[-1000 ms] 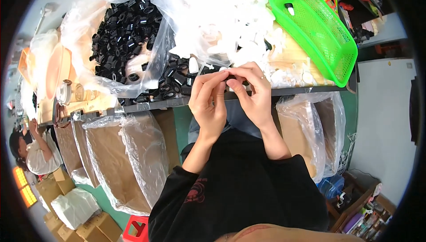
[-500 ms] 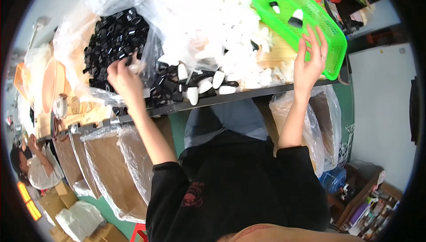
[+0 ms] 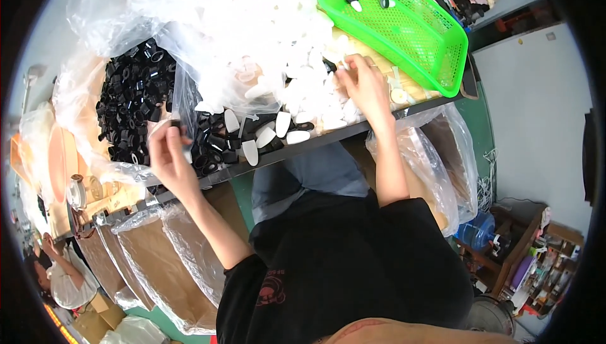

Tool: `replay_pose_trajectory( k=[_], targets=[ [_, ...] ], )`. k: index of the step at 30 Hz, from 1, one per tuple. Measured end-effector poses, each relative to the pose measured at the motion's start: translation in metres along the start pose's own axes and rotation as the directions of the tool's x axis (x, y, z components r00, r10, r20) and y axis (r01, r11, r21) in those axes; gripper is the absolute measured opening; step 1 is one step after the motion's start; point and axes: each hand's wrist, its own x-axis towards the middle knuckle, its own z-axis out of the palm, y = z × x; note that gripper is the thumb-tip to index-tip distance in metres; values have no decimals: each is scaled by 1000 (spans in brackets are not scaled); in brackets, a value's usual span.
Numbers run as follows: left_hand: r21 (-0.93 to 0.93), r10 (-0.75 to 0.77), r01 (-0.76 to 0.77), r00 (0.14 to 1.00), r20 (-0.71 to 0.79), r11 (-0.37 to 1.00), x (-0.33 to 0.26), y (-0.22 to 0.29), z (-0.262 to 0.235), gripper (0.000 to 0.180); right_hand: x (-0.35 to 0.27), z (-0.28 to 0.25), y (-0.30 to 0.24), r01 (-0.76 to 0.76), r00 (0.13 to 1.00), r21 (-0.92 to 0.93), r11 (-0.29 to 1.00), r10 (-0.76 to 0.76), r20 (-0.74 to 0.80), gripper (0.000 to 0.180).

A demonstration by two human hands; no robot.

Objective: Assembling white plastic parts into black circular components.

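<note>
My left hand (image 3: 169, 154) is closed in a pinch on a small black plastic piece (image 3: 176, 124), at the near edge of a heap of black plastic rings (image 3: 136, 101) in a clear bag. My right hand (image 3: 369, 91) reaches into a bright pile of white plastic pieces (image 3: 309, 91). Its fingers are curled together there, and what they hold, if anything, is lost in the glare. To the far right stands a green mesh basket (image 3: 457, 60). Inside lie a white-tipped piece with a black collar (image 3: 353, 3) and a second black-and-white piece (image 3: 386, 3).
Loose white tips (image 3: 250, 153) and black parts lie along the table's dark front edge (image 3: 284, 153). Clear plastic sheeting (image 3: 126, 3) covers the back left. Plastic-lined boxes (image 3: 148, 249) stand below the table. Another person (image 3: 69, 274) sits at the far left.
My right hand has moved left from the basket to the white pile, its spread fingers now curled. The black-collared piece beneath it now lies farther in the basket. My left hand has drawn back slightly with a black piece.
</note>
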Motion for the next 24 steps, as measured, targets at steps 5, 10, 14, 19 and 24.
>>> replay_pose_trajectory(
  k=[5,10,14,19,24],
  targets=[
    [-429,-162,255,957,242,867,-36,35,45,20,-1,9,4,-19,999,30,999,18,44,26],
    [-512,-107,354,887,450,783,-54,31,58,31,-11,3,-6,-21,1000,52,998,22,-20,25],
    [-548,-163,415,879,449,727,-61,38,63,31,-10,8,-1,129,979,-90,988,-141,-149,27],
    [-563,-147,399,886,439,724,-63,31,57,30,-5,-6,2,-14,1000,90,996,12,18,20],
    [-559,-234,491,852,469,668,-65,36,57,32,-3,-21,26,-108,981,-249,963,64,-181,15]
  ],
)
